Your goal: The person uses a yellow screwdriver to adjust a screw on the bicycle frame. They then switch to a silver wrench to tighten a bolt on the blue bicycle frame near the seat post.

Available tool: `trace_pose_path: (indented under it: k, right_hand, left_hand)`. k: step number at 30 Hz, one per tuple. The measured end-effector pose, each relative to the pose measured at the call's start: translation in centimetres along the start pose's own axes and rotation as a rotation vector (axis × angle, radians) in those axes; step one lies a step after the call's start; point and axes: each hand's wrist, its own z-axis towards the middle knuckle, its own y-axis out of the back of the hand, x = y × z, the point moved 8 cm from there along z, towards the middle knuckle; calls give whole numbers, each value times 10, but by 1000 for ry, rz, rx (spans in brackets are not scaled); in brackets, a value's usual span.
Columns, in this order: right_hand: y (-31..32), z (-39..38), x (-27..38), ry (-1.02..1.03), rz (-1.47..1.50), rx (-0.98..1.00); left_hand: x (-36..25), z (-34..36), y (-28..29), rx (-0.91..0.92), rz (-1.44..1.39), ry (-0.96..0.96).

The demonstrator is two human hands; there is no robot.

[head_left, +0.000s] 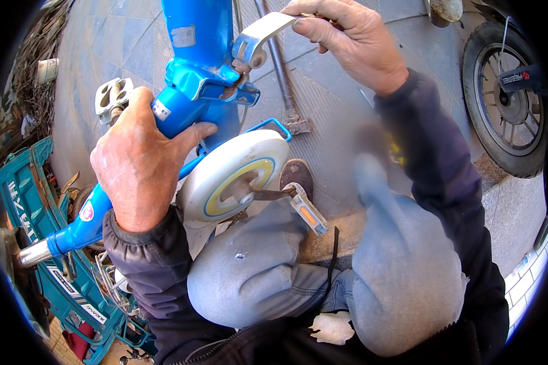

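Observation:
A blue folding-bicycle frame (pixel 198 36) lies across the left half of the view, with a hinge joint (pixel 210 79) near the top. My left hand (pixel 137 167) is wrapped over the blue tube just below that hinge, its thumb on the near side. Between the thumb and fingers of my right hand (pixel 359 45) is the free end of a curved silver clamp lever (pixel 271 27), which swings out from the hinge. A white chain guard (pixel 268 143) with a yellow ring sits under my left thumb. The crank carries a pedal (pixel 309 213) with an orange reflector. Another pedal (pixel 112 94) is beyond my left hand.
A long metal bar (pixel 280 73) lies on the paving behind the hinge. At the right stands a black-tyred wheel (pixel 508 100). A teal cargo tricycle (pixel 42 207) is at the left, below dry twigs (pixel 27 67). My knees are close beneath the bicycle.

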Motion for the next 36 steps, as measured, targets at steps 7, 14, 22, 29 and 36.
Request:
trace_pose_path:
  k: [7, 14, 22, 29, 36]
  right_hand:
    - [-11, 8, 24, 439, -105, -66]
    - [-9, 12, 39, 511, -307, -16]
    - [-11, 20, 45, 364, -348, 176]
    - [-12, 23, 48, 291, -429, 270]
    - [-29, 19, 51, 431, -515, 302]
  left_hand:
    - [0, 0, 1, 4, 7, 4]
    - [-2, 0, 3, -16, 14, -22]
    - [-1, 0, 1, -5, 17, -7]
    - [-1, 1, 1, 17, 18, 11]
    - [-2, 0, 3, -14, -10, -21]
